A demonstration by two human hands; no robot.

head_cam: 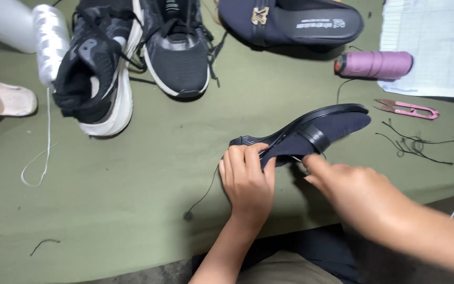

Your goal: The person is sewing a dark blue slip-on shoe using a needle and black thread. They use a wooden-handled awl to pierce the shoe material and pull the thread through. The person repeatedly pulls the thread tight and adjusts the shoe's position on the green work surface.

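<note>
Fingers of the left hand (247, 181) are closed around the dark slipper's (311, 134) heel; the right hand (356, 192) pinches beside its strap. Pink snips (406, 109), thread scraps (416, 144) and a mauve spool (374, 64) lie beyond the right fingers.

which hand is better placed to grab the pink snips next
Right, probably. The right hand is only pinching at the dark slipper and lies nearer the pink snips. The left hand grips the slipper's heel, steadying it.

left hand (248, 179): fingers curled, gripping | right hand (353, 192): fingertips pinched, forearm reaching in from right
</note>
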